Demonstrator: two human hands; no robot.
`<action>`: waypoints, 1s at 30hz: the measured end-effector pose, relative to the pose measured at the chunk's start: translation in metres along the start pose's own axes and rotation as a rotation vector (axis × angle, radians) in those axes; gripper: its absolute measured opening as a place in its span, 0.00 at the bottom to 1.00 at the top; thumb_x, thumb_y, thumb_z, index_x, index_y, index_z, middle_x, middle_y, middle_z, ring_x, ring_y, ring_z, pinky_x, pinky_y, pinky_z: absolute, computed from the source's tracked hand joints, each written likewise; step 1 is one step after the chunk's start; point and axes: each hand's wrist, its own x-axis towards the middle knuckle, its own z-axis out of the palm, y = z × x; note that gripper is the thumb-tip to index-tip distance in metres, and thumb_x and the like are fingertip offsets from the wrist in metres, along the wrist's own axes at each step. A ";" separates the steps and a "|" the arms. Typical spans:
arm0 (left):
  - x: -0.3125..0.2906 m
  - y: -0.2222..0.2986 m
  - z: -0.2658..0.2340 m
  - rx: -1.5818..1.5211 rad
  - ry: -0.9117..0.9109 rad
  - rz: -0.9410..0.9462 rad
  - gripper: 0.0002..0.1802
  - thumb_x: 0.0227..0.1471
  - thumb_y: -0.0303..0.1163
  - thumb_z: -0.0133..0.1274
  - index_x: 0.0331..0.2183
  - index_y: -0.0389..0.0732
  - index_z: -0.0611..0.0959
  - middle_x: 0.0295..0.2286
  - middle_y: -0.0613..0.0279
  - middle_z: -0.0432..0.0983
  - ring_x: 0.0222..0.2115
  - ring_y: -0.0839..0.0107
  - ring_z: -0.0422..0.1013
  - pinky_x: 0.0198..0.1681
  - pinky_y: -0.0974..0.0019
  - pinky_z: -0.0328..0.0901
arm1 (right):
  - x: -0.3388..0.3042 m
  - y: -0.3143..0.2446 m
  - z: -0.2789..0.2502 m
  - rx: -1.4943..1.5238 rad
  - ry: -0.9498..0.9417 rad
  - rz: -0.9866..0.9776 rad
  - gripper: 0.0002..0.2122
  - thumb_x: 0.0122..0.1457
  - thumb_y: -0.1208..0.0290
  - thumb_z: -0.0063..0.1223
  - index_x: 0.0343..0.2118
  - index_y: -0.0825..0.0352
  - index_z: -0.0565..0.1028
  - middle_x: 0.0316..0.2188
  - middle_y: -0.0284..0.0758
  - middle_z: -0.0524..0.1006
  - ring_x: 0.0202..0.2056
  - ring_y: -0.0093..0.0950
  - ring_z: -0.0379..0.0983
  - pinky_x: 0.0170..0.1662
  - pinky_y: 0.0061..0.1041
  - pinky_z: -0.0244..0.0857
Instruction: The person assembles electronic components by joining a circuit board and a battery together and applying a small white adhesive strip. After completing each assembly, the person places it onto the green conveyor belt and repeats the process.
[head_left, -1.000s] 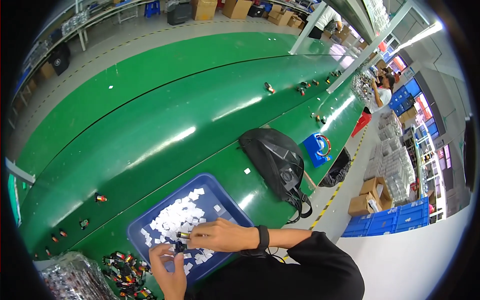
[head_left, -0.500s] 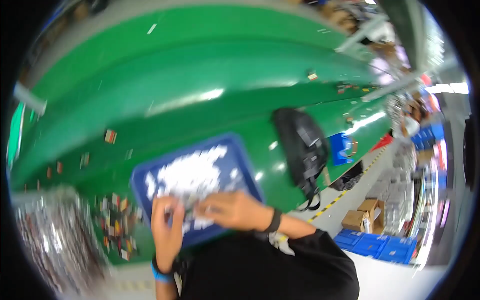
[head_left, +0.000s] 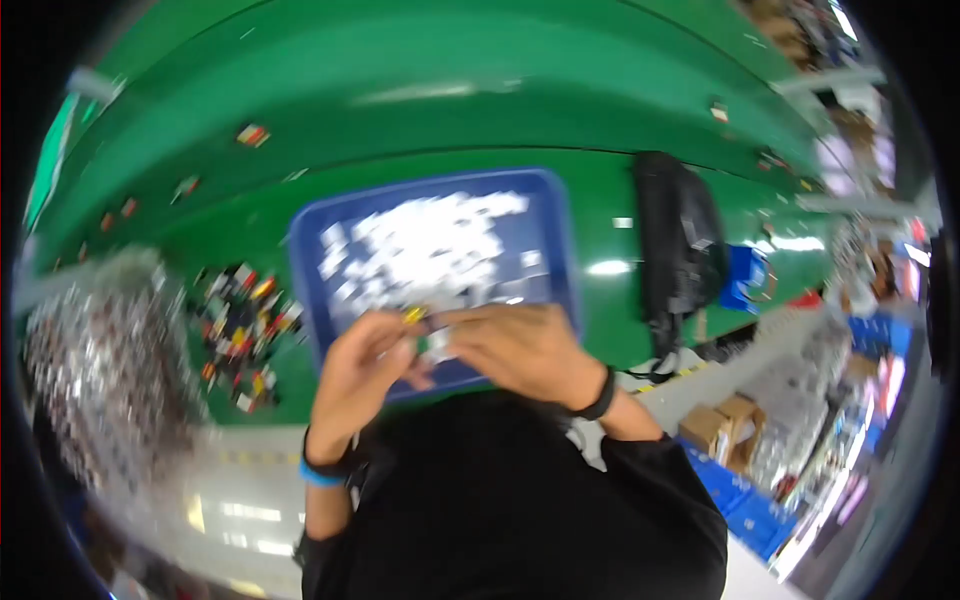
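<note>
A blue tray (head_left: 566, 235) lies on the green bench in front of me, with many small white pieces (head_left: 425, 245) heaped in it. Over its near edge my left hand (head_left: 360, 365) is closed, pinching a small yellow piece (head_left: 414, 314) at the fingertips. My right hand (head_left: 525, 350) comes in from the right, fingers pressed together and reaching to the left fingertips. What its fingertips grip is blurred and partly hidden. A small white piece (head_left: 437, 343) shows between the two hands.
Left of the tray lies a scatter of small coloured parts (head_left: 240, 325), beside a large clear plastic bag (head_left: 105, 350) of parts. A black waist bag (head_left: 680, 250) and a blue item (head_left: 742, 278) lie to the right. Cardboard boxes (head_left: 725, 430) and blue crates (head_left: 745, 505) stand beyond.
The view has shifted, so tray and bench sit farther right and look straighter. My hands stay together over the tray's near side; a yellow piece now shows at the left fingertips.
</note>
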 end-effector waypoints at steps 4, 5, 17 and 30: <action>-0.005 -0.005 -0.002 0.408 0.179 -0.013 0.10 0.60 0.22 0.52 0.45 0.33 0.75 0.39 0.56 0.75 0.32 0.71 0.75 0.35 0.66 0.75 | -0.001 0.012 0.012 -0.039 -0.061 0.035 0.06 0.61 0.70 0.58 0.36 0.65 0.74 0.43 0.33 0.78 0.34 0.34 0.79 0.30 0.28 0.73; -0.009 -0.004 0.000 0.440 0.175 -0.001 0.10 0.60 0.20 0.53 0.44 0.33 0.75 0.38 0.56 0.75 0.32 0.71 0.75 0.35 0.66 0.75 | 0.000 0.008 0.007 -0.100 -0.042 0.047 0.06 0.61 0.70 0.58 0.36 0.65 0.74 0.43 0.33 0.78 0.34 0.34 0.79 0.30 0.28 0.73; 0.006 0.006 0.005 0.332 0.066 0.077 0.12 0.57 0.19 0.56 0.43 0.33 0.74 0.41 0.55 0.76 0.35 0.67 0.79 0.36 0.67 0.76 | 0.013 0.035 -0.015 -0.107 0.188 0.479 0.11 0.63 0.72 0.58 0.46 0.66 0.74 0.41 0.36 0.78 0.36 0.30 0.78 0.34 0.27 0.70; -0.002 0.017 0.014 0.770 0.065 0.130 0.09 0.60 0.28 0.54 0.42 0.35 0.77 0.30 0.57 0.80 0.28 0.71 0.79 0.32 0.69 0.72 | 0.015 0.012 -0.016 0.421 -0.348 0.243 0.13 0.63 0.67 0.57 0.48 0.65 0.76 0.38 0.37 0.78 0.40 0.33 0.76 0.38 0.28 0.70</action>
